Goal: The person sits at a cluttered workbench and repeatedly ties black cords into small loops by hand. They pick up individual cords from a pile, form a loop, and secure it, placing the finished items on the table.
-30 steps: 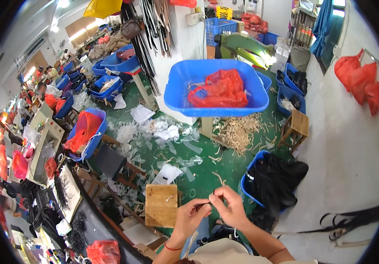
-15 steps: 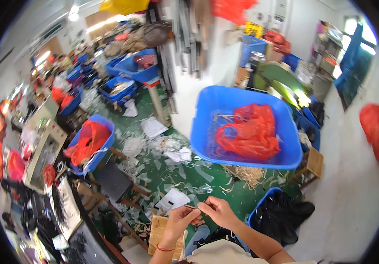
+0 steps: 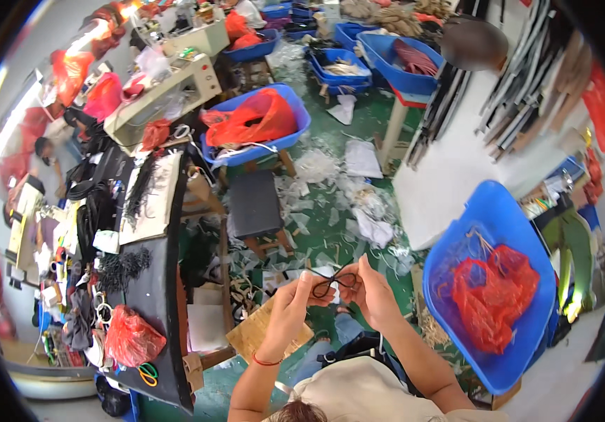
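A thin black cord (image 3: 328,283) is looped in a bow shape between my two hands, in front of my body. My left hand (image 3: 294,304), with a red string at its wrist, pinches one side of the cord between thumb and curled fingers. My right hand (image 3: 376,292) grips the other side, its thumb raised and its fingers curled behind the loops. The fingertips behind the cord are partly hidden.
Left stands a black worktable (image 3: 151,281) with black strands, a red plastic bag (image 3: 133,336) and scissors (image 3: 149,374). A black-topped stool (image 3: 255,202) and a blue tub (image 3: 295,105) are ahead. Another blue tub (image 3: 450,281) is right. Scraps litter the green floor.
My view has turned left toward the worktable. My hands, pinched close together before, are now farther apart, with the black cord's loops showing between them.
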`<state>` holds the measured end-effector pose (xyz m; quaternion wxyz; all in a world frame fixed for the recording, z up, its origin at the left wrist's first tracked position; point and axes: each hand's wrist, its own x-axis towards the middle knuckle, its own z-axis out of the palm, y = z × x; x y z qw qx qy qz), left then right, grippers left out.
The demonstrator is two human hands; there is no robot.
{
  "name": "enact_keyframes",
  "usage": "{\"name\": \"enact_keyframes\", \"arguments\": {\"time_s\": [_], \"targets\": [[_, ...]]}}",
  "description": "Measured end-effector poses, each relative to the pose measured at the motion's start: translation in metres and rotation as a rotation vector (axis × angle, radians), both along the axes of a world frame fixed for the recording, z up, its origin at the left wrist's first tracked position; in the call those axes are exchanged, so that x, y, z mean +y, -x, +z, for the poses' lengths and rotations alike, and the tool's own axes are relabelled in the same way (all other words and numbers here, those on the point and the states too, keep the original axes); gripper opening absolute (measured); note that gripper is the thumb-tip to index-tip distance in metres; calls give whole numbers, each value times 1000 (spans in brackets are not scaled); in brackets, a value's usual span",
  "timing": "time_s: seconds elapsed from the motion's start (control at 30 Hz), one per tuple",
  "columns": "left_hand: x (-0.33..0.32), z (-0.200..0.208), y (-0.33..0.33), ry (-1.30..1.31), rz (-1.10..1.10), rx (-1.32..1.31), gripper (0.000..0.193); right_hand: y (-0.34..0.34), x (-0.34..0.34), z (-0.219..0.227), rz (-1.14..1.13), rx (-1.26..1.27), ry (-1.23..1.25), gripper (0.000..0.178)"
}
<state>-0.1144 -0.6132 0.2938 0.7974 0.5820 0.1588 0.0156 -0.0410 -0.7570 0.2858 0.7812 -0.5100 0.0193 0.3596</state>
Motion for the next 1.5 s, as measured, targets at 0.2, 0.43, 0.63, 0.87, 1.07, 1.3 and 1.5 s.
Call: {"name": "enact_keyframes", "arguments": {"time_s": [0.2, 0.43, 0.63, 0.87, 1.07, 1.3, 1.5], "targets": [[3, -6, -44, -158, 83, -8, 30, -57, 8, -10, 130, -106, 5, 51], [10, -11, -89, -173, 200, 68, 18, -103, 29, -17, 200, -180, 113, 46], [69, -10, -125, -227, 219, 108, 18, -142, 95, -23, 170, 35, -43, 25], [197, -17, -147, -99, 351, 90, 19, -180, 241, -27, 336, -406, 89, 17], [297, -28, -103, -350, 621, 154, 15, -156, 379, -31, 454, -737, 85, 18], [349, -40, -43, -19, 1037, 28, 20, -116, 489, -38, 1009, -148, 12, 18], [388, -35, -9, 182, 1352, -72, 21, -94, 571, -8, 1453, -96, -74, 49]]}}
